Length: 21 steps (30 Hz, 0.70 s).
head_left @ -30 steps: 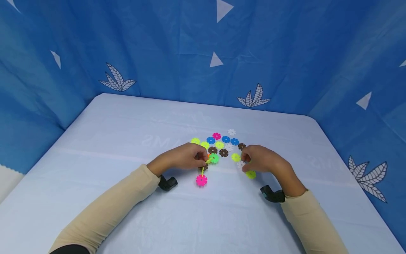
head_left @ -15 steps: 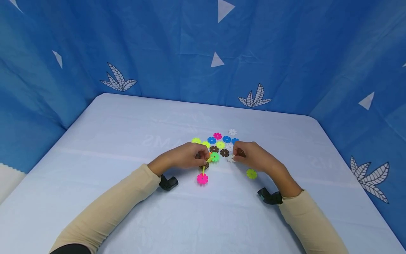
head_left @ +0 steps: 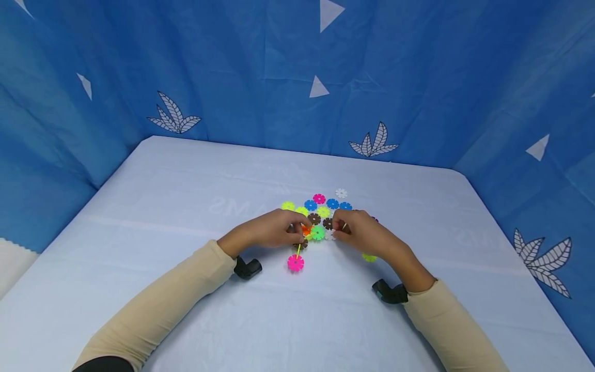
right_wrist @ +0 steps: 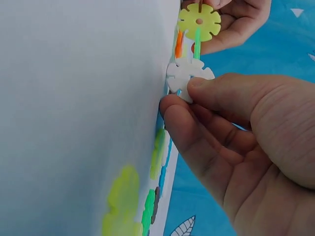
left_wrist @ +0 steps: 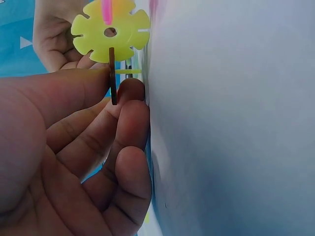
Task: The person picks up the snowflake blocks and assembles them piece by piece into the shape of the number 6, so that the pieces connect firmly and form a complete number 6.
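Note:
My left hand (head_left: pixel 281 228) pinches a brown notched disc (left_wrist: pixel 113 81) between thumb and fingers. That disc is slotted into a yellow disc (left_wrist: pixel 93 37), which also carries a pink disc (head_left: pixel 295 263) and a green disc (head_left: pixel 318 233). On the right, my right hand (head_left: pixel 364 230) holds a white notched disc (right_wrist: pixel 178 73) between thumb and forefinger. The white disc is close to the green disc's edge in the right wrist view; whether they are joined, I cannot tell. My fingers partly cover the brown and white discs.
Loose discs lie flat just beyond my hands, among them a pink disc (head_left: pixel 319 199), a blue disc (head_left: pixel 310 205) and a white disc (head_left: pixel 341 193). A yellow-green disc (head_left: pixel 369 257) lies below my right hand. The white-covered table (head_left: pixel 297 320) ends at a blue curtain (head_left: pixel 232 77).
My right hand has picked up the white disc and moved left with it to the joined discs. My left hand stays nearly in place, with the joined discs slightly turned.

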{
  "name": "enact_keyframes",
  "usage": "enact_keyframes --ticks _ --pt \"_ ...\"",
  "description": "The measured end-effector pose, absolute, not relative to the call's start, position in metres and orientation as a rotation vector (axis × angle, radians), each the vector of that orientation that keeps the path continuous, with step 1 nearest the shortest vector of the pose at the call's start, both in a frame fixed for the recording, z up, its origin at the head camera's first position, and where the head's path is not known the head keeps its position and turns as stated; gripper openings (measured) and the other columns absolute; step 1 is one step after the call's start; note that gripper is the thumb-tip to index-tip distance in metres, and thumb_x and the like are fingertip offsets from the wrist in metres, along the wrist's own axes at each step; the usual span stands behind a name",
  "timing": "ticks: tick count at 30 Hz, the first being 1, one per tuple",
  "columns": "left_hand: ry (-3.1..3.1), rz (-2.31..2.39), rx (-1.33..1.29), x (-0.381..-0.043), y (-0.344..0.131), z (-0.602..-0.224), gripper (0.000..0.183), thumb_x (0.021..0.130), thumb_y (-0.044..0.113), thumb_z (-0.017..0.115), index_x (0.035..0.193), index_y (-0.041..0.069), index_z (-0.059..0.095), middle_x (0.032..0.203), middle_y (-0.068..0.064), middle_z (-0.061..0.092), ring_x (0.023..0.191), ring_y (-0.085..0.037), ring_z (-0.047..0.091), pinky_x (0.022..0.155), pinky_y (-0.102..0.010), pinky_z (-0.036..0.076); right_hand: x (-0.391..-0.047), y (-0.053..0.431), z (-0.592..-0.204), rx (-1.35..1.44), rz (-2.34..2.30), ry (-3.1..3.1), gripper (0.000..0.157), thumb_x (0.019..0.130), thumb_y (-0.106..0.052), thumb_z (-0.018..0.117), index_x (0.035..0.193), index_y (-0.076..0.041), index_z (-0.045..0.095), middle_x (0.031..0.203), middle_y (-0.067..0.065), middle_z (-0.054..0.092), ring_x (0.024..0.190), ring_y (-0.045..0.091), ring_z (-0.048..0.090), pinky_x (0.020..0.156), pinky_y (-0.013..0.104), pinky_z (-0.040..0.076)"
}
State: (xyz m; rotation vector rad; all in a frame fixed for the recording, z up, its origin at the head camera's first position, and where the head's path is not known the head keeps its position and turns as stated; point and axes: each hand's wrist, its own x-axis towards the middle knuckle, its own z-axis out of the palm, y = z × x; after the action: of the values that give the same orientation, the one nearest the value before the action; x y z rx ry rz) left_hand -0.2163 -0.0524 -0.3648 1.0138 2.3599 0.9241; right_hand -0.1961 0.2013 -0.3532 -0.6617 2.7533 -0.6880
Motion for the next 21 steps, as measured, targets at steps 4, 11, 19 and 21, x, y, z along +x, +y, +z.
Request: enact_keyframes --ticks 4,11,19,21 --pt "2.362 0.921 1.013 -0.2164 -0.0524 -0.366 0.034 0.098 0.013 0.069 0.131 0.005 0.064 0.092 0.006 0.067 0.083 -0.009 0.062 0.082 -0.026 0.05 -0.1955 0.2003 -0.3534 -0.688 -0.681 2.762 0.019 0.09 -0.007 0.078 0.092 -0.014 0.06 0.085 -0.004 0.063 0.081 0.017 0.059 0.066 0.026 0.054" --pt "2.388 0.898 0.993 -0.217 -0.0513 -0.3676 0.034 0.098 0.016 0.069 0.131 0.008 0.065 0.092 0.008 0.067 0.084 -0.01 0.061 0.082 -0.027 0.05 -0.1951 0.202 -0.3535 -0.692 -0.696 2.744 0.02 0.09 -0.008 0.078 0.091 -0.014 0.059 0.076 -0.003 0.058 0.073 0.017 0.055 0.061 0.027 0.049" --pt "2.382 0.913 0.999 -0.2164 -0.0523 -0.3665 0.035 0.098 0.016 0.069 0.131 0.006 0.065 0.093 0.007 0.067 0.084 -0.011 0.06 0.081 -0.027 0.05 -0.195 0.2019 -0.3535 -0.67 -0.698 2.734 0.02 0.09 -0.009 0.077 0.092 -0.013 0.058 0.074 -0.002 0.056 0.072 0.017 0.054 0.06 0.028 0.047" --pt "2.383 0.914 1.0 -0.2163 -0.0525 -0.3668 0.035 0.098 0.016 0.069 0.131 0.007 0.065 0.092 0.007 0.067 0.083 -0.01 0.06 0.08 -0.027 0.05 -0.1949 0.2021 -0.3536 -0.662 -0.696 2.73 0.019 0.09 -0.009 0.077 0.092 -0.013 0.059 0.075 -0.001 0.056 0.072 0.018 0.054 0.06 0.028 0.047"
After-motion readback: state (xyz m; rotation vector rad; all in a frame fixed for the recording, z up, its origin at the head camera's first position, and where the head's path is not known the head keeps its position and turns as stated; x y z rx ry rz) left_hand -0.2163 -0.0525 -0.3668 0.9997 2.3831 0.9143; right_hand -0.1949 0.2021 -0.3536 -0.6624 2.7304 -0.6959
